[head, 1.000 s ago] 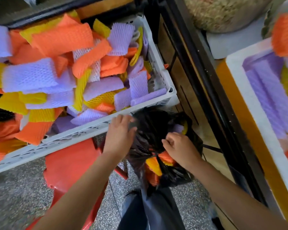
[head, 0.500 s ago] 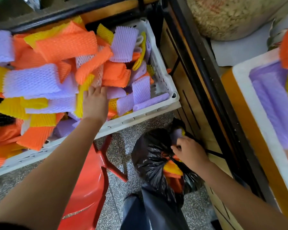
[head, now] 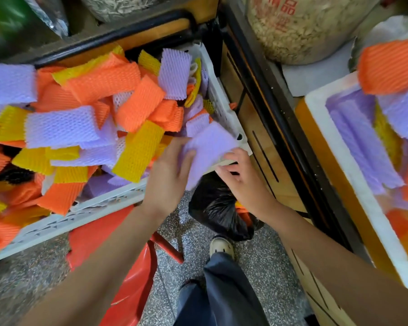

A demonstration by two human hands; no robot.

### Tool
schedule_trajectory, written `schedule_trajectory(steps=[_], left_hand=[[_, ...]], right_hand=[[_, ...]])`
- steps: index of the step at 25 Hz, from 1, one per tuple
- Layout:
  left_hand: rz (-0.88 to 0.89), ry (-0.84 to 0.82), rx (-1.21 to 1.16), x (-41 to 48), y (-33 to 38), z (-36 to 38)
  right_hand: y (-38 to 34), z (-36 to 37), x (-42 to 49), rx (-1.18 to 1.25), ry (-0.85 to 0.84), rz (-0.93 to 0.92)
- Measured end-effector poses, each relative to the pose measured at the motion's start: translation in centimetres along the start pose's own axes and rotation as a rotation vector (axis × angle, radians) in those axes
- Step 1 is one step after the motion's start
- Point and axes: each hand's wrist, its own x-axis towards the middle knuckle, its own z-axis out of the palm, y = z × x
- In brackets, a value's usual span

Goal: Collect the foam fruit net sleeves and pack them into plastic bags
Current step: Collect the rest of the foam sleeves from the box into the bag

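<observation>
1. Nearest the camera, a trouser leg and a shoe [head: 222, 247] stand on the speckled floor, with a red stool [head: 118, 250] just to the left.
2. The black plastic bag [head: 216, 208] hangs just ahead of the shoe, below the crate's corner, orange and yellow sleeves showing at its mouth, so packing is under way.
3. The right hand [head: 242, 177] sits at the top of the bag, fingers curled; what they pinch is hidden, most likely the bag's rim.
4. The left hand [head: 170, 175] carries a purple sleeve [head: 210, 147], thumb under and fingers pressed over it, above the crate's near corner and just above the bag.
5. Beyond, the white crate [head: 99, 205] is heaped with orange, yellow and purple foam sleeves [head: 80, 128], so by my reading most of the collecting is left.
6. Far right, a white foam box [head: 335, 142] holds more sleeves, also unpacked.
7. Furthest back, a sack of pale flakes [head: 304, 29] stands behind.
</observation>
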Motion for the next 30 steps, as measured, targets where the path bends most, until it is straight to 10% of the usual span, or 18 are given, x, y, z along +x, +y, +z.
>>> schedule_trajectory(steps=[6,10,19,30], left_hand=[[-0.229,-0.216,-0.486,-2.8,6.6,1.0],[-0.033,-0.299,-0.424,-4.1,11.9,1.7],[0.155,-0.342,-0.298,-6.7,21.6,3.7],[0.205,-0.41,-0.233,-6.8,26.6,4.8]], right_hand=[[-4.6,-3.7,-4.6,0.159,0.223,-0.088],[-4.6,-7.3,-9.9,0.148,0.373,-0.106],[-1.5,-20.2,-24.0,-0.831,1.135,-0.129],[0.1,-27.5,-26.0,-0.476,1.104,0.206]])
